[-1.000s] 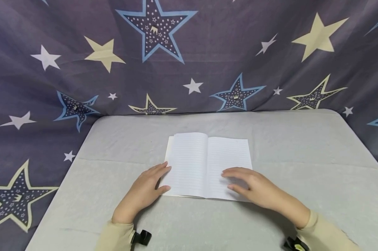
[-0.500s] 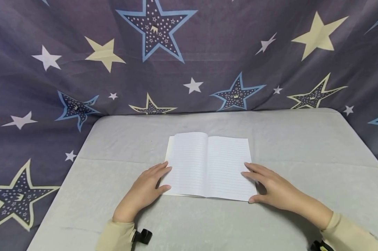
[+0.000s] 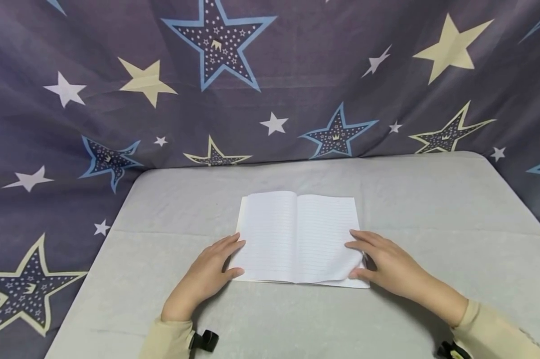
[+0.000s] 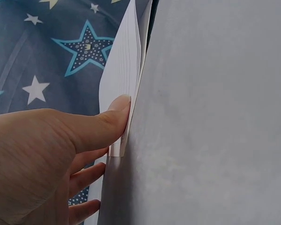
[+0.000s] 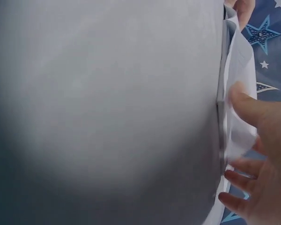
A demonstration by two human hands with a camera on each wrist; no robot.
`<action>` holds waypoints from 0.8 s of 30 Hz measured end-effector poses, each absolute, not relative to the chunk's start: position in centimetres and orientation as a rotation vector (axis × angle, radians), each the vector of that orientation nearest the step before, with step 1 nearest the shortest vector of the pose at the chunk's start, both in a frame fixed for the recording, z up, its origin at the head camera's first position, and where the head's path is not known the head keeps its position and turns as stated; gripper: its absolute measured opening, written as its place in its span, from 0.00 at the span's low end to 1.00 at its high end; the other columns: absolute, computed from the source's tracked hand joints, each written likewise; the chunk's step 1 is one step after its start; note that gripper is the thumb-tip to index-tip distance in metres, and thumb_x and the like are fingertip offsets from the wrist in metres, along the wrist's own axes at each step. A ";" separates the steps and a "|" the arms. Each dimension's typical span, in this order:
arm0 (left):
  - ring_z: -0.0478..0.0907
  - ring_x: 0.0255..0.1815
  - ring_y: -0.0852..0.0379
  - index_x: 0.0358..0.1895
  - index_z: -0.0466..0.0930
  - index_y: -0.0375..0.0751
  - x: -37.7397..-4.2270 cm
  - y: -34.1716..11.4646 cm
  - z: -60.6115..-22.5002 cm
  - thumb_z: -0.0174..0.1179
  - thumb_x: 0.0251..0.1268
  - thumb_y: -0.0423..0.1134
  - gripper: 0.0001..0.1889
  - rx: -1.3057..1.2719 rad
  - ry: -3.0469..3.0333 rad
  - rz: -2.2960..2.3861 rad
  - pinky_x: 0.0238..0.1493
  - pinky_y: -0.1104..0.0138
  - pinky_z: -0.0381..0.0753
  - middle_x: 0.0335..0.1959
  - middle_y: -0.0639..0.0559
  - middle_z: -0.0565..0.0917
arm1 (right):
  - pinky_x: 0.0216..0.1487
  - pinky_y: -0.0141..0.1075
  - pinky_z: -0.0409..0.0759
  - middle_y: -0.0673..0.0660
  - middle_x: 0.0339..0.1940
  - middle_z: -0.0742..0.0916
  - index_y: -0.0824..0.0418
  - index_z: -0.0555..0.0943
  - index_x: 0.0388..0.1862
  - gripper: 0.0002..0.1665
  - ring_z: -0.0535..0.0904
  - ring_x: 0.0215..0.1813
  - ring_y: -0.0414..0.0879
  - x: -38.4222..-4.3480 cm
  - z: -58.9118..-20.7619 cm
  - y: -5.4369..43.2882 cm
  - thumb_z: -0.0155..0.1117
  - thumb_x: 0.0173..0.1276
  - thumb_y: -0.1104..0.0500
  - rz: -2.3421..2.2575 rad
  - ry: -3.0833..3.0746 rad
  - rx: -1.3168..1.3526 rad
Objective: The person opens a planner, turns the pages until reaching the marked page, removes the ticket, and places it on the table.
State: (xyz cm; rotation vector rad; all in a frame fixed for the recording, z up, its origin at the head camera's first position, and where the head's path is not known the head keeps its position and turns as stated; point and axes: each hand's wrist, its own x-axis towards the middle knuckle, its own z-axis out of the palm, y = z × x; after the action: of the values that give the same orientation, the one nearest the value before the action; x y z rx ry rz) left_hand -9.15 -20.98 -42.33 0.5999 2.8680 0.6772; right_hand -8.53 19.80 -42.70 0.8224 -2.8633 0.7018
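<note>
An open lined notebook (image 3: 270,234) lies flat on the grey-covered table, its pages white with faint ruled lines. At its left edge rests my left hand (image 3: 204,274), thumb and fingertips touching the left page; the left wrist view shows the thumb (image 4: 118,112) lying on the paper. My right hand (image 3: 393,264) is at the lower right corner, where thumb and fingers hold a right-hand page (image 3: 341,267) that bends up from the sheets below. In the right wrist view the thumb (image 5: 246,105) is blurred against the curved page.
The table (image 3: 270,319) has a pale grey cloth and rounded far corners. Behind and beside it hangs a dark curtain (image 3: 296,65) printed with stars. A black strap device (image 3: 204,340) sits on the left wrist, another (image 3: 451,350) on the right.
My right hand moved rightward from above the right page to its outer edge, then bent up the page's lower corner. The left hand stayed in place.
</note>
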 end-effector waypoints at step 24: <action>0.61 0.74 0.39 0.70 0.70 0.38 -9.0 -21.6 -42.1 0.69 0.61 0.44 0.34 0.568 2.909 0.655 0.70 0.42 0.61 0.73 0.43 0.67 | 0.70 0.51 0.68 0.51 0.74 0.71 0.49 0.62 0.78 0.49 0.67 0.73 0.51 -8.4 -39.2 11.3 0.68 0.63 0.36 1.094 -2.838 0.800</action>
State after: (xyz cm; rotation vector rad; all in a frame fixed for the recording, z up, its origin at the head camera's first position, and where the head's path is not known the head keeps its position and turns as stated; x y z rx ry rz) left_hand -9.01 -21.59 -42.08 0.5684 2.9086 0.6549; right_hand -8.36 11.27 -39.20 0.7998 -2.8382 1.0939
